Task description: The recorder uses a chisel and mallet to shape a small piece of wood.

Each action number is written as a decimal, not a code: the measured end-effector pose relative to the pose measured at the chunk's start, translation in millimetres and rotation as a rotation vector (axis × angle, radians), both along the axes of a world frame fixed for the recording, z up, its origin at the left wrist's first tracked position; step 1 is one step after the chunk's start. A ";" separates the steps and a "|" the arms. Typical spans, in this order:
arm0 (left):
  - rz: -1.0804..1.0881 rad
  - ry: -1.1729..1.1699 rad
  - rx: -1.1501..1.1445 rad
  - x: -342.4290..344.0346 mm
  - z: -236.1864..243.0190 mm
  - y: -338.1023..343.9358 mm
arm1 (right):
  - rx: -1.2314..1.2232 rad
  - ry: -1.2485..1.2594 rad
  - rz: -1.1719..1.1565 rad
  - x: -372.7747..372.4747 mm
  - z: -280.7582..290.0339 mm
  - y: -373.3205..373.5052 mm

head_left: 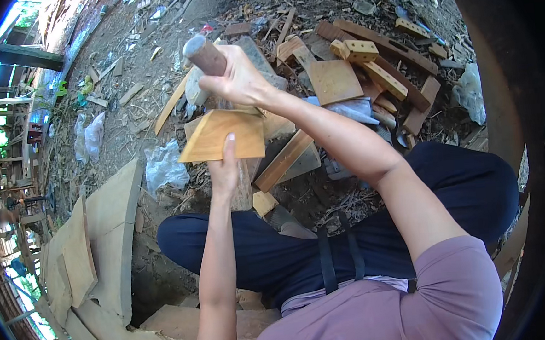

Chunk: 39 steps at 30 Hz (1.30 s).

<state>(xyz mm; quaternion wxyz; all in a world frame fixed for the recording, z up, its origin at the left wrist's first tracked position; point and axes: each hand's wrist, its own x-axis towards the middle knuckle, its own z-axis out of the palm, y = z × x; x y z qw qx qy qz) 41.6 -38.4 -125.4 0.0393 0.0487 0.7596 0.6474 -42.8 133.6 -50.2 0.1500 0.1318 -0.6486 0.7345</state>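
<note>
The left hand (224, 173) has its grip closed on the near edge of a yellowish trapezoidal wooden block (220, 139), the thumb lying along the upper face and the fingers hidden beneath. The block sits in front of the seated person, its slanted end toward the left, above a pale upright wooden piece (242, 188); whether the two touch cannot be told. Just beyond the block, the right hand (244, 74) has its grip wrapped around a thick brown cylindrical handle (212, 62) with a rounded grey end, tilted up and to the left; what is at its other end cannot be made out. Near the person's legs, a long brown wooden bar (284, 159) slants beside the upright piece, close to a small pale wood chunk (263, 203). Off to the right, a square wooden board (336, 81) lies on a scrap pile near a yellow block with holes (361, 51) and long reddish-brown beams (396, 47). A crumpled clear plastic bag (165, 165) rests on the dirt ground (139, 65) left of the block, and large flat panels (115, 231) lean at the lower left. The person wears dark trousers (259, 243) and a mauve shirt (346, 319).
</note>
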 end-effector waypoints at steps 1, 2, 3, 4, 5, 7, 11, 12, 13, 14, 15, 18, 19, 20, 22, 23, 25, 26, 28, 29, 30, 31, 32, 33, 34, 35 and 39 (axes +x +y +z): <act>0.073 -0.250 0.237 -1.4 7.2 -5.8 | 0.002 0.012 0.012 3.6 10.6 3.1; 0.105 -0.297 0.267 0.8 16.1 -13.8 | 0.031 -0.016 -0.037 8.6 20.5 6.9; 0.112 -0.286 0.277 1.0 19.8 -23.6 | 0.063 -0.043 -0.090 13.3 28.5 12.5; 0.094 -0.345 0.451 -0.2 22.1 -33.0 | 0.128 -0.033 -0.144 15.3 29.3 19.5; 0.075 -0.401 0.624 0.4 23.3 -39.6 | 0.152 -0.021 -0.175 10.5 15.5 22.8; 0.066 -0.437 0.723 1.3 26.7 -29.1 | 0.297 -0.039 -0.223 3.1 -29.5 35.6; 0.068 -0.487 1.015 7.2 33.8 -36.8 | 0.797 -0.116 -0.139 3.3 -74.8 27.1; 0.051 -0.507 1.045 6.1 32.5 -36.5 | 0.802 0.007 -0.248 11.9 -77.1 23.6; 0.064 -0.482 1.054 5.6 32.3 -40.1 | 0.804 0.031 -0.232 18.4 -67.8 18.5; 0.075 -0.482 1.053 3.4 32.5 -42.8 | 0.690 0.112 -0.315 22.6 -56.6 17.1; 0.085 -0.482 1.055 0.8 33.8 -44.7 | 0.573 0.193 -0.395 30.6 -37.4 14.4; 0.157 -0.449 1.026 -9.1 36.2 -63.9 | 0.218 0.062 0.076 88.9 58.5 -6.8; 0.143 -0.488 1.048 -15.4 33.2 -65.4 | 0.285 0.207 0.358 109.3 87.7 -7.7; 0.144 -0.477 1.034 -22.0 27.0 -64.1 | 0.169 0.247 0.690 133.1 106.8 -19.1; 0.151 -0.463 1.021 -28.9 14.8 -68.9 | -0.070 0.266 1.360 179.0 123.3 -55.0; 0.179 -0.456 1.006 -29.5 10.5 -72.9 | -0.151 0.356 1.517 201.5 127.6 -72.2; 0.204 -0.448 1.015 -29.6 5.6 -67.2 | -0.159 0.383 1.503 232.9 144.3 -87.1; 0.200 -0.478 0.994 -28.6 4.0 -61.4 | -0.142 0.370 1.515 234.5 144.5 -89.7; 0.204 -0.488 0.938 -28.5 3.0 -59.2 | -0.161 0.381 1.419 239.2 142.4 -101.8; 0.214 -0.476 0.957 -30.0 2.0 -58.7 | -0.172 0.384 1.370 241.4 140.1 -107.0; 0.188 -0.480 0.912 -27.3 4.8 -55.7 | -0.183 0.378 1.308 243.9 139.8 -110.3; 0.161 -0.486 0.866 -25.5 5.8 -53.2 | -0.174 0.363 1.315 243.7 139.2 -111.4; 0.158 -0.513 0.870 -27.5 4.5 -51.4 | -0.160 0.377 1.363 242.3 137.8 -112.0; 0.168 -0.517 0.880 -28.5 6.4 -52.3 | -0.153 0.395 1.415 240.5 136.3 -114.4; 0.154 -0.501 0.879 -29.3 7.7 -51.8 | -0.155 0.383 1.424 237.3 134.8 -113.9; 0.140 -0.486 0.876 -29.6 9.0 -51.3 | -0.147 0.352 1.489 232.7 133.1 -110.2; 0.111 -0.451 0.916 -33.9 13.1 -43.2 | -0.226 0.288 1.654 217.2 126.1 -98.4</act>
